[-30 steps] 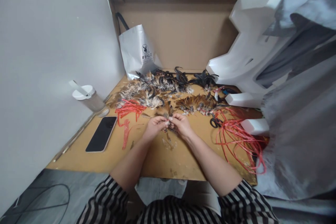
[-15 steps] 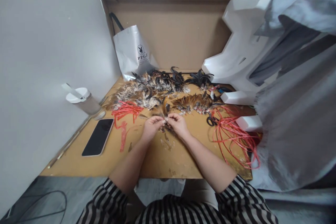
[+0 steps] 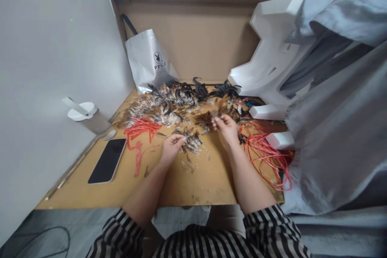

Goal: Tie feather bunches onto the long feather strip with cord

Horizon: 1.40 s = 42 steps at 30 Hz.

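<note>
My right hand (image 3: 227, 130) pinches a bunch of brown feathers (image 3: 221, 107), held over the right-hand row of brown feathers (image 3: 203, 121). My left hand (image 3: 173, 147) is closed, thumb against fingertips, at the edge of a small heap of mottled feathers (image 3: 192, 141). Whatever is between those fingertips is too small to make out. Behind the hands spreads a large pile of pale and brown feathers (image 3: 145, 107), with black feathers (image 3: 225, 88) at its far right.
Red plastic strips (image 3: 142, 127) lie left of my hands, and a tangle of red string (image 3: 266, 151) lies right. A phone (image 3: 107, 161), a lidded cup (image 3: 92, 119) and a silver bag (image 3: 148, 58) line the left side. White foam (image 3: 260, 54) and grey cloth (image 3: 338, 121) border the right.
My hands, together at the middle before, have parted. The right one has moved right and away from me with the brown feathers. The small heap between them now shows more. The view has shifted slightly.
</note>
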Motion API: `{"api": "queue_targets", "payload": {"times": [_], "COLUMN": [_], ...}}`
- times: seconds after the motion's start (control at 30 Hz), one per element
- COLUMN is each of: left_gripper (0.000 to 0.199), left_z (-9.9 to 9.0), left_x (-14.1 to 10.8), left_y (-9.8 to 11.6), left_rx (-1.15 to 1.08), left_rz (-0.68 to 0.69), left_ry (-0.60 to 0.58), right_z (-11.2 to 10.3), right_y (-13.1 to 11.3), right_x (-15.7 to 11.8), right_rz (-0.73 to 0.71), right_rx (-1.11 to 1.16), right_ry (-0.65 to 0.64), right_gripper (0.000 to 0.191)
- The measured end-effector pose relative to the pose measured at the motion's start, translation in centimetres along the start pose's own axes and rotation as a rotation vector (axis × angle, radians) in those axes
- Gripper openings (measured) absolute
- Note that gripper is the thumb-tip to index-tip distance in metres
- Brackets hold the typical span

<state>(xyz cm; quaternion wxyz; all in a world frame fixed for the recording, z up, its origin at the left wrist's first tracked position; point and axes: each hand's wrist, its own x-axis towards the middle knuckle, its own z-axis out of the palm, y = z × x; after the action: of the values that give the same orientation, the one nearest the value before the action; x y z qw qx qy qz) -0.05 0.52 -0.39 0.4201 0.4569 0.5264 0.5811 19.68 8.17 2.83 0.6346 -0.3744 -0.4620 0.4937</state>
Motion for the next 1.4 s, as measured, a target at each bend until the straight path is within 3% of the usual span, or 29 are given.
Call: {"api": "queue_targets", "payload": {"times": [0.13, 0.23, 0.4, 0.57, 0.7, 0.87, 1.0, 1.27, 1.33, 1.4], "left_gripper": [0.021, 0.022, 0.022, 0.02, 0.022, 0.023, 0.022, 0.023, 0.025, 0.026], "left_z": [0.1, 0.2, 0.2, 0.2, 0.2, 0.3, 0.1, -0.5, -0.7, -0.8], "left_x": [0.0, 0.0, 0.0, 0.2, 0.2, 0.2, 0.3, 0.4, 0.4, 0.5], "left_y": [-0.2, -0.5, -0.8, -1.1, -1.4, -1.4, -1.3, -0.1, 0.2, 0.3], "left_rx": [0.008, -0.01, -0.004, -0.007, -0.001, 0.023, 0.036, 0.036, 0.043, 0.033], "left_rz": [-0.019, -0.045, -0.043, -0.017, -0.03, -0.042, -0.023, 0.021, 0.033, 0.04], "left_ry": [-0.027, -0.059, -0.033, -0.045, -0.051, -0.052, -0.034, 0.073, 0.101, 0.125], "right_z": [-4.2, -5.7, -6.2, -6.5, -6.4, -6.0, -6.2, -5.9, -5.1, -4.0], "right_y": [0.6, 1.6, 2.2, 2.4, 1.9, 0.7, 0.1, -0.8, -1.0, -1.1], "right_x": [2.5, 2.9, 2.5, 2.5, 2.5, 2.1, 2.0, 2.3, 1.9, 1.3], "right_rz": [0.053, 0.169, 0.266, 0.286, 0.225, 0.077, -0.054, -0.283, -0.322, -0.313], "right_rx": [-0.02, -0.167, -0.358, -0.648, -0.864, -1.312, -1.205, -0.659, -0.576, -0.538], "right_ry": [0.143, 0.133, 0.044, 0.049, 0.106, 0.128, 0.172, 0.431, 0.392, 0.264], "right_gripper": [0.03, 0.033, 0.026, 0.016, 0.013, 0.019, 0.024, 0.027, 0.026, 0.024]}}
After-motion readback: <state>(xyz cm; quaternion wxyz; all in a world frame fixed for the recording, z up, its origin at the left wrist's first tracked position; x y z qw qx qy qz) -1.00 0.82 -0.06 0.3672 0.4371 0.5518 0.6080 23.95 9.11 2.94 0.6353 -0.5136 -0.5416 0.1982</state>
